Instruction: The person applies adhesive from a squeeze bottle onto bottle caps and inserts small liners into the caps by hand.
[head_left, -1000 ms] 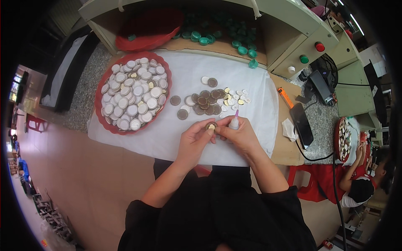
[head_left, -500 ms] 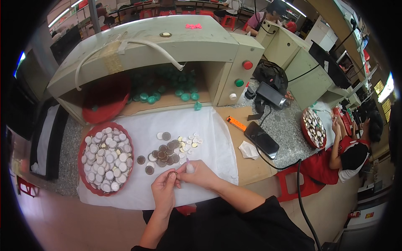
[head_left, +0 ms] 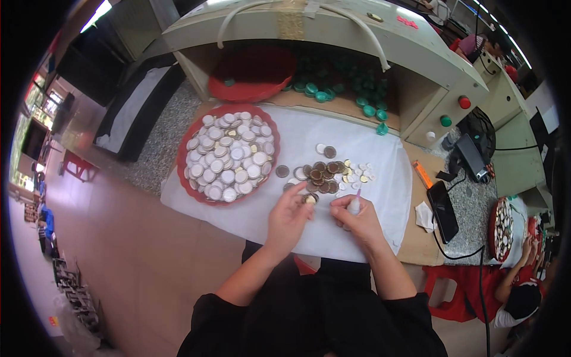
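My left hand [head_left: 286,219] pinches a small round disc [head_left: 309,199], dark-rimmed with a gold-coloured middle, between thumb and fingers. In my right hand [head_left: 364,225] is a small white squeeze bottle [head_left: 354,206] with a thin purple tip pointing up. Both hands are above the near part of a white sheet [head_left: 309,233], a little apart. Just beyond them lies a heap of brown discs [head_left: 326,175]. Right of that heap are scattered small white and gold pieces [head_left: 363,173]. To the left stands a red scalloped tray [head_left: 184,174] piled with white round discs [head_left: 229,156].
An open-fronted cabinet [head_left: 416,110] behind the sheet holds a red basin [head_left: 253,83] and green cups [head_left: 322,96]. At right lie an orange tool [head_left: 423,175], a black phone [head_left: 443,212], crumpled tissue [head_left: 424,216] and cables. Another person [head_left: 516,297] sits further right.
The view has swung left, so the bench appears further right. My hands, together before, have drawn apart; the left keeps the disc and the right keeps the bottle.
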Action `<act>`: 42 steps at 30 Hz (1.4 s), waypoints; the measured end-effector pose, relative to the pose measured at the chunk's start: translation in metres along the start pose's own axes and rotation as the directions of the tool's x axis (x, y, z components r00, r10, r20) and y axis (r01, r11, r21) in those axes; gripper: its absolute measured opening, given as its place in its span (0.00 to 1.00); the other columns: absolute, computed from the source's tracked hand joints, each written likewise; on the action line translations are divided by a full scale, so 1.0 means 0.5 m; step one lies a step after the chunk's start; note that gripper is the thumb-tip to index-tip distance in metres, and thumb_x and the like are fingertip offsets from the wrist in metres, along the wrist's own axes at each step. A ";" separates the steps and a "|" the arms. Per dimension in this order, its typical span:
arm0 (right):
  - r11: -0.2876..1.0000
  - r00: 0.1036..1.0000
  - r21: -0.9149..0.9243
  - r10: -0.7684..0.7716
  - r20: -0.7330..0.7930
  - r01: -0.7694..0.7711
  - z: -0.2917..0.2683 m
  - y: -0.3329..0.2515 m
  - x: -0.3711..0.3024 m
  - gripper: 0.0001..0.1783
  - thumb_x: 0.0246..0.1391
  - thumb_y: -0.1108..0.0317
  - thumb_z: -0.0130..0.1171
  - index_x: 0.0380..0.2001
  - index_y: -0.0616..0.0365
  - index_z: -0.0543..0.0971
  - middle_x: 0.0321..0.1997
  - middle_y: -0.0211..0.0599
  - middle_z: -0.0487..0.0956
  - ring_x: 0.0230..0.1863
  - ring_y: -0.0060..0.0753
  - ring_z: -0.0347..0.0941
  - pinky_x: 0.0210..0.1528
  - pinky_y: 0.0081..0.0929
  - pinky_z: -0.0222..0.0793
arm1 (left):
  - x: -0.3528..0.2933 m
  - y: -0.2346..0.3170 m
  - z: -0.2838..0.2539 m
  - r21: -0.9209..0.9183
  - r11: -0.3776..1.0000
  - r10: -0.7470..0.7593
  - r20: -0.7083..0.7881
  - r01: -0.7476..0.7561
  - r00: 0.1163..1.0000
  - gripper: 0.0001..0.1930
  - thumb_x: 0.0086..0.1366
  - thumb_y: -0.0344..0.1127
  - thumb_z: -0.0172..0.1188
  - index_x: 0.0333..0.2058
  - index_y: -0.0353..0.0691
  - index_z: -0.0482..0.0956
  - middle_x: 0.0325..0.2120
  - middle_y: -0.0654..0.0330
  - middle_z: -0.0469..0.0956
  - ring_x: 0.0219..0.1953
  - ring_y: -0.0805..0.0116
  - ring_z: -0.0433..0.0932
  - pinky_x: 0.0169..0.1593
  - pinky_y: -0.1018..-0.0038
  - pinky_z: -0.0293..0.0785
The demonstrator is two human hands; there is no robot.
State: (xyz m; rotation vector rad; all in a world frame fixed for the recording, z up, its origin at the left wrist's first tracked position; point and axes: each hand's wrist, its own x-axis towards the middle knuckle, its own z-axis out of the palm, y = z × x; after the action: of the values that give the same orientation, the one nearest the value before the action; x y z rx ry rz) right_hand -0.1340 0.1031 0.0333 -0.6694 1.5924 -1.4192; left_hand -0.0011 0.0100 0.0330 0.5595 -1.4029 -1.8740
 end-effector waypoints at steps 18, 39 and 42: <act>0.919 0.996 0.384 0.092 0.005 -0.087 -0.009 -0.013 -0.008 0.12 0.44 0.69 0.41 0.36 0.57 0.64 0.26 0.33 0.67 0.27 0.24 0.65 0.31 0.23 0.62 | 0.039 -0.022 -0.060 0.925 0.064 0.261 0.348 -0.375 0.901 0.20 0.47 0.22 0.50 0.43 0.30 0.66 0.37 0.52 0.66 0.32 0.60 0.69 0.35 0.71 0.68; 0.767 0.972 0.618 -0.030 -0.234 0.172 -0.035 -0.016 -0.036 0.15 0.43 0.72 0.58 0.36 0.60 0.68 0.28 0.30 0.71 0.26 0.19 0.64 0.31 0.16 0.60 | 0.033 -0.012 -0.018 -0.472 0.679 -0.407 0.395 0.562 0.823 0.18 0.62 0.30 0.39 0.51 0.31 0.57 0.45 0.50 0.64 0.46 0.57 0.68 0.47 0.71 0.66; 0.724 0.980 0.665 -0.072 -0.187 0.180 -0.039 -0.010 -0.033 0.13 0.46 0.68 0.56 0.35 0.60 0.68 0.28 0.30 0.71 0.28 0.20 0.64 0.33 0.18 0.60 | 0.031 -0.014 -0.018 -0.444 0.691 -0.409 0.410 0.570 0.815 0.19 0.62 0.30 0.39 0.51 0.30 0.55 0.47 0.49 0.63 0.47 0.58 0.67 0.45 0.73 0.69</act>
State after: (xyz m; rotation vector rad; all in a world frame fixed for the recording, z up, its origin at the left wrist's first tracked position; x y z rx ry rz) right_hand -0.1440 0.1258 0.0419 -0.2281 1.0004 -2.0376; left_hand -0.0068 -0.0061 0.0247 0.4063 -0.8156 -2.7626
